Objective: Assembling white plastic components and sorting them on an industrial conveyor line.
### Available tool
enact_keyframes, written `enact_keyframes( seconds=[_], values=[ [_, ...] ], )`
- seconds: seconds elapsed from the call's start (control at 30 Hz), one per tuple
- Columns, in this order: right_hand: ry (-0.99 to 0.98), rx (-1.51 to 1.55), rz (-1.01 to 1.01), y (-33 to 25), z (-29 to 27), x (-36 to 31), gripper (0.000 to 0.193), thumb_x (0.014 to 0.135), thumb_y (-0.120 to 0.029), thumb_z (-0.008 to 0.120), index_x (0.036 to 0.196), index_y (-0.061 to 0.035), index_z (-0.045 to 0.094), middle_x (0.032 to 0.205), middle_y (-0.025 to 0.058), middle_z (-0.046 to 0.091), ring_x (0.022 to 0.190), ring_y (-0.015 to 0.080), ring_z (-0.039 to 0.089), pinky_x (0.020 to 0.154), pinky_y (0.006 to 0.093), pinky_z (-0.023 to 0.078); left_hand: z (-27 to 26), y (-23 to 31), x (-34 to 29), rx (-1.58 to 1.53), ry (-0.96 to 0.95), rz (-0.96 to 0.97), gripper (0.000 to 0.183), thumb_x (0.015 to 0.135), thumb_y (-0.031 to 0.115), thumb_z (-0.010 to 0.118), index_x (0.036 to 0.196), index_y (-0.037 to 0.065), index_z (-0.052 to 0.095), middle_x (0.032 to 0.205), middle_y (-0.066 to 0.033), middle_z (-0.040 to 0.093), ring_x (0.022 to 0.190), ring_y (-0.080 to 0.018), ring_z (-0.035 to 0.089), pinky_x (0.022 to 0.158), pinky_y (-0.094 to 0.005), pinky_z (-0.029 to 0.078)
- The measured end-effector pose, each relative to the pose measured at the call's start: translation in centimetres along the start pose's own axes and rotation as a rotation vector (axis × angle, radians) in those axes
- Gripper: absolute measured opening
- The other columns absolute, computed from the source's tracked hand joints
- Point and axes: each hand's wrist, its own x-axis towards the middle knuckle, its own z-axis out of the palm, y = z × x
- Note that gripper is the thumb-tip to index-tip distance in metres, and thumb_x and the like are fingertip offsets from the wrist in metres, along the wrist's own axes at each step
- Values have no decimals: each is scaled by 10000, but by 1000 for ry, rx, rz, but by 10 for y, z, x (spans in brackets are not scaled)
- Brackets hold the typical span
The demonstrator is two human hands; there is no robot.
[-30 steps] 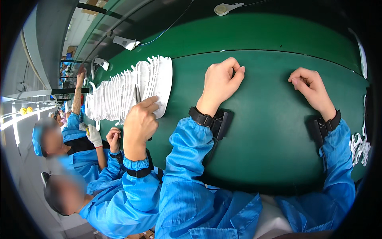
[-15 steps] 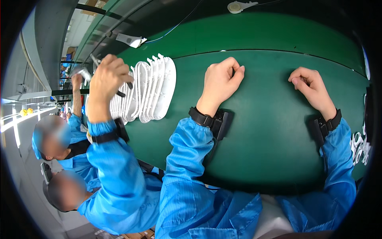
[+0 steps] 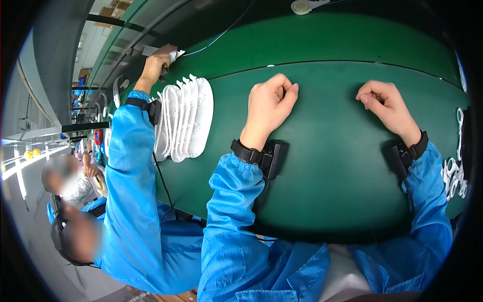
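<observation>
My left hand (image 3: pixel 269 103) rests on the green tabletop (image 3: pixel 327 166), its fingers curled into a loose fist with the thumb along the side. Nothing shows in it. Across a wide gap to the right lies my right hand (image 3: pixel 383 103), also curled shut, thumb against the fingers and no object visible. Both wrists carry black straps with a small black box. Nearest to my left hand, on its left, stands a row of several white curved plastic shells (image 3: pixel 201 121), packed side by side.
At left, a co-worker's hand (image 3: pixel 153 68) reaches to a white piece (image 3: pixel 174 54) with a thin cable, holding something dark. White scissor-like loops (image 3: pixel 451 176) lie at the right edge. A white round-headed part (image 3: pixel 301 6) sits at the far side. Other people are further left.
The co-worker's hand has moved from above the white shells to the white piece at the far edge. My hands keep their closed pose; the view has shifted slightly.
</observation>
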Motion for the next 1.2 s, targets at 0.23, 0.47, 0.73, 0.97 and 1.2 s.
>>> enact_keyframes(
  seconds=[0.23,0.47,0.73,0.97,1.2],
  values=[
    [-16,-4,13,8,-1,5,104,908,-77,567,870,7,615,681,-47,508,586,24,380,516,211,310,5,-7,7,-9,-3,-17,225,857,115,665,701,17,536,476,49,305,474,-34,246,448,-263,200],
    [-29,44,54,15,9,24,108,910,-82,566,873,7,614,686,-51,506,592,20,379,517,211,313,0,-26,17,-10,-16,-38,224,861,108,665,702,17,535,480,58,301,481,-33,242,450,-259,197],
    [-48,30,51,16,14,38,104,907,-84,578,871,7,614,681,-33,519,592,29,392,523,214,318,-5,-37,21,-19,-33,-54,218,863,104,662,705,19,539,477,59,306,480,-35,243,449,-258,199],
    [-44,29,49,16,14,38,104,910,-83,575,866,3,613,689,-38,525,598,25,397,525,210,321,-8,-34,24,-6,-18,-34,211,862,100,662,707,18,545,476,60,318,480,-34,248,448,-258,202],
    [-39,55,66,11,11,35,109,913,-87,576,862,1,614,678,-40,517,594,27,397,525,212,319,-7,-29,24,-3,-12,-54,215,815,139,666,664,44,546,429,-44,427,373,-168,369,417,-319,286]
  ],
)
